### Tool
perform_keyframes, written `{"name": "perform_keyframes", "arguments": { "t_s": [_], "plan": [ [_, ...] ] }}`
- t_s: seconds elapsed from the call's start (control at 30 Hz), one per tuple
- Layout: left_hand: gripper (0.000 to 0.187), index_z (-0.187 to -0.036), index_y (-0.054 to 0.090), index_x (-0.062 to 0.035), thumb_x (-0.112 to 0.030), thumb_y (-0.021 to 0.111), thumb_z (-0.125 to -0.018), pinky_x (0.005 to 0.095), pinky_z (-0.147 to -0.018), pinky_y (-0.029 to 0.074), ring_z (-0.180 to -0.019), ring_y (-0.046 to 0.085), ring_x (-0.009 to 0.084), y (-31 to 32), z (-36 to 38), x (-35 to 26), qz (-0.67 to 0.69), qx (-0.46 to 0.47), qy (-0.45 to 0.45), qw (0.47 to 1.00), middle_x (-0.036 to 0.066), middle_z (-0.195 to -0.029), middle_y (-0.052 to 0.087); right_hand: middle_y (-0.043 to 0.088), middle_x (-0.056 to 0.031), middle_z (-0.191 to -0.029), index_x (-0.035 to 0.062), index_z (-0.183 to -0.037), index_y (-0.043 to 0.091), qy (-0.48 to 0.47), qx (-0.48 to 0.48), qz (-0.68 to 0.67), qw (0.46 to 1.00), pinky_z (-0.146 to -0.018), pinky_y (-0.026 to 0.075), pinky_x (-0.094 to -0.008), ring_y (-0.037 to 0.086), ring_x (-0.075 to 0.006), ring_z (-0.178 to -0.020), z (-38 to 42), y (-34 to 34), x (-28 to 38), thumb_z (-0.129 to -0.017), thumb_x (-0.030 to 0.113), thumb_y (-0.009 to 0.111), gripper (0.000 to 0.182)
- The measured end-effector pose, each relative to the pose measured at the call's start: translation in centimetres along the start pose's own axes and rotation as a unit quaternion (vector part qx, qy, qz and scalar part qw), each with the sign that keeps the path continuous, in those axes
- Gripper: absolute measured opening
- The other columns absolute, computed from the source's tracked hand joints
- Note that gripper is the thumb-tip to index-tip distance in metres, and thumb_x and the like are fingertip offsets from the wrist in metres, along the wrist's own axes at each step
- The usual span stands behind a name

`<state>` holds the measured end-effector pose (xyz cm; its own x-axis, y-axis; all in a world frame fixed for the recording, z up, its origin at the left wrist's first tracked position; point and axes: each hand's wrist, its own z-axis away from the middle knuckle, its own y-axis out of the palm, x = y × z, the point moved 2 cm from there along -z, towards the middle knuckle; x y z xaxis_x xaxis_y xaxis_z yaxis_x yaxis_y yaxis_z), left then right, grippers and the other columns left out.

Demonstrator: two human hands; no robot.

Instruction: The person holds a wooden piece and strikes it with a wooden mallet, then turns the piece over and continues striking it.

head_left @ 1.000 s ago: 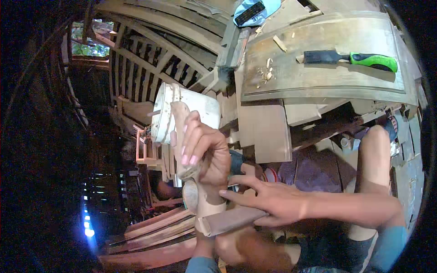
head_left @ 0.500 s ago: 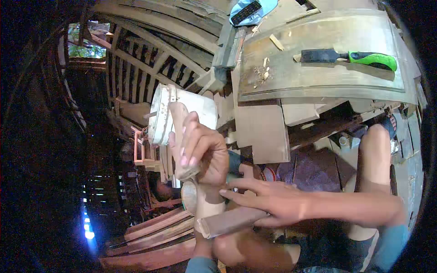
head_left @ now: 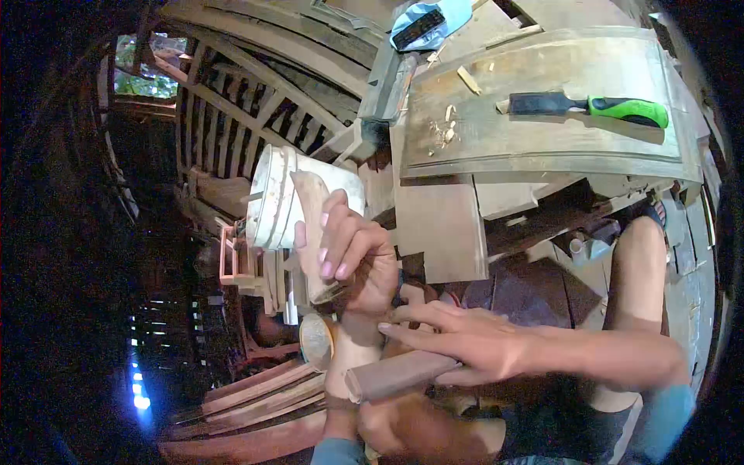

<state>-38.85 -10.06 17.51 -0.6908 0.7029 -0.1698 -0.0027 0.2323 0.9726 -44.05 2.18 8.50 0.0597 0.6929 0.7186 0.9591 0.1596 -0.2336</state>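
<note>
Head view, the only one I've got. My left hand (head_left: 353,252) is wrapped tight round a curved wooden piece (head_left: 314,225), fingers over the front, holding it upright-ish w/ its top end leaning against a white bucket (head_left: 298,194) lying on its side just behind. The piece runs down past the fist to a lighter rounded lower part (head_left: 349,353), near centre of frame.

My right hand (head_left: 465,345) comes in from the right, forearm level. Fingers are stretched out mostly flat, index tip touching the wood just below the left fist, and the lower fingers and palm are pressing on a brown sanding block (head_left: 399,373) whose left end sits against the lower part of the wood. So that hand's clamped on the block, not loose.

A knee (head_left: 639,256) stands up at the right, lit pale.

Far side, top right: a curved wooden panel (head_left: 542,147) w/ chips and shavings (head_left: 448,132) on it, plus a chisel w/ a green handle (head_left: 593,107) lying flat, blade pointing left. Further back, a blue object (head_left: 430,19) at the top edge. Flat boards (head_left: 438,229) are stacked below the panel. Far left: slatted wooden framework (head_left: 232,116), dark beyond. Near left: long planks (head_left: 256,403) on the floor.
</note>
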Motion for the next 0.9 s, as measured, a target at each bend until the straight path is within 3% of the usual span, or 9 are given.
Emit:
{"name": "perform_keyframes", "arguments": {
  "t_s": [0.2,0.27,0.3,0.47,0.6,0.73,0.8,0.83,0.9],
  "plan": [
    [0.027,-0.078,0.036,-0.0057,-0.029,0.043,-0.089,0.0239,-0.040,0.042,-0.042,0.047,0.0115,-1.2,-0.4,-0.6,0.013,0.017,-0.023,1.000,0.000,-0.052,0.041,0.025,-0.0207,-0.136,0.0112,-0.140,0.020,0.023,0.011,-0.010,1.000,-0.098,0.036,-0.0433,0.036,-0.0378,-0.119,0.7,0.3,-0.2,-0.067,0.014,0.069,0.088],
    [0.019,-0.070,0.039,-0.0028,-0.005,0.041,-0.089,0.0241,-0.038,0.043,-0.041,0.048,0.0105,-1.8,-0.6,-1.0,-0.047,0.003,-0.016,0.999,0.003,-0.048,0.043,0.021,-0.0201,-0.138,0.0167,-0.141,0.020,0.017,0.019,0.019,1.000,-0.098,0.036,-0.0442,0.036,-0.0381,-0.119,0.9,0.5,-0.4,-0.067,0.013,0.068,0.088],
    [0.016,-0.072,0.038,-0.0047,-0.008,0.047,-0.084,0.0238,-0.039,0.043,-0.042,0.048,0.0100,-2.0,-0.4,-0.8,-0.045,-0.007,0.000,0.999,0.001,-0.051,0.042,0.021,-0.0201,-0.138,0.0167,-0.141,0.020,0.021,0.021,0.023,0.999,-0.098,0.036,-0.0442,0.036,-0.0381,-0.119,1.1,0.3,-0.5,-0.067,0.013,0.068,0.088],
    [0.019,-0.075,0.036,-0.0058,-0.013,0.054,-0.080,0.0227,-0.041,0.043,-0.042,0.046,0.0091,-3.6,-0.2,-1.7,-0.056,-0.032,-0.019,0.998,0.000,-0.053,0.041,0.041,-0.0220,-0.128,0.0170,-0.139,0.027,0.168,0.123,-0.050,0.977,-0.093,0.041,-0.0422,0.048,-0.0380,-0.110,2.0,-2.8,-0.3,-0.070,0.021,0.066,0.079],
    [0.027,-0.082,0.044,-0.0026,-0.029,0.048,-0.085,0.0251,-0.046,0.040,-0.048,0.045,0.0114,-5.9,-0.1,-3.4,-0.044,-0.009,-0.044,0.998,0.001,-0.058,0.041,0.058,-0.0223,-0.105,0.0140,-0.137,0.027,0.180,-0.049,0.045,0.981,-0.082,0.048,-0.0435,0.057,-0.0399,-0.090,2.7,-5.1,0.4,-0.067,0.010,0.061,0.078],
    [0.034,-0.082,0.046,-0.0058,-0.040,0.045,-0.084,0.0265,-0.044,0.040,-0.048,0.043,0.0144,-6.4,0.1,-2.0,-0.133,-0.091,-0.070,0.984,0.002,-0.059,0.041,0.057,-0.0242,-0.105,0.0089,-0.136,0.028,0.200,-0.249,0.013,0.947,-0.079,0.047,-0.0388,0.058,-0.0395,-0.092,4.1,-7.1,-0.6,-0.067,0.004,0.058,0.076],
    [0.031,-0.082,0.043,-0.0093,-0.040,0.047,-0.081,0.0272,-0.043,0.040,-0.044,0.041,0.0146,-7.1,0.4,-1.4,-0.390,-0.239,-0.076,0.886,0.002,-0.057,0.040,0.058,-0.0235,-0.103,0.0093,-0.136,0.028,0.278,-0.287,0.052,0.915,-0.079,0.046,-0.0384,0.058,-0.0394,-0.092,4.6,-8.3,-0.4,-0.067,0.003,0.058,0.075],
    [0.030,-0.082,0.045,-0.0109,-0.040,0.051,-0.080,0.0272,-0.043,0.040,-0.044,0.045,0.0155,-8.0,0.6,-1.3,-0.424,-0.275,-0.100,0.857,0.002,-0.058,0.043,0.060,-0.0223,-0.098,0.0098,-0.135,0.029,0.217,-0.315,0.126,0.916,-0.078,0.046,-0.0401,0.059,-0.0391,-0.090,5.1,-8.7,-0.8,-0.068,0.002,0.058,0.074],
    [0.029,-0.083,0.046,-0.0110,-0.039,0.054,-0.079,0.0281,-0.042,0.041,-0.045,0.047,0.0158,-9.4,1.4,-0.7,-0.500,-0.269,-0.143,0.810,0.002,-0.059,0.045,0.060,-0.0219,-0.095,0.0099,-0.134,0.030,0.263,-0.311,0.150,0.901,-0.077,0.046,-0.0405,0.059,-0.0391,-0.089,5.9,-9.6,-0.6,-0.068,0.001,0.058,0.073]
  ]
}}
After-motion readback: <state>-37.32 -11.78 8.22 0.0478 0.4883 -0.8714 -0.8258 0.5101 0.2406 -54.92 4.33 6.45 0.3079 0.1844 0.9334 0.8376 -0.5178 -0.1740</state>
